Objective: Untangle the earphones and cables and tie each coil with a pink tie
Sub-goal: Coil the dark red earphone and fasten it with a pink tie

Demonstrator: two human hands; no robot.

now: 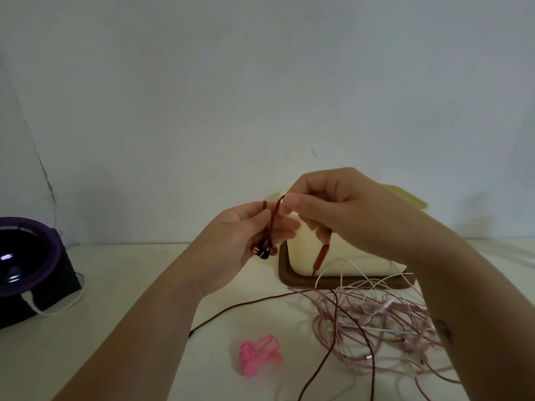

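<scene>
Head view: right hand (341, 209) hides part of the red earphone cable (273, 218).

Dim, soft, slightly blurred light; faint shadows under the cables, glare on the dark speaker (17, 256), wide-angle edge bending.
</scene>
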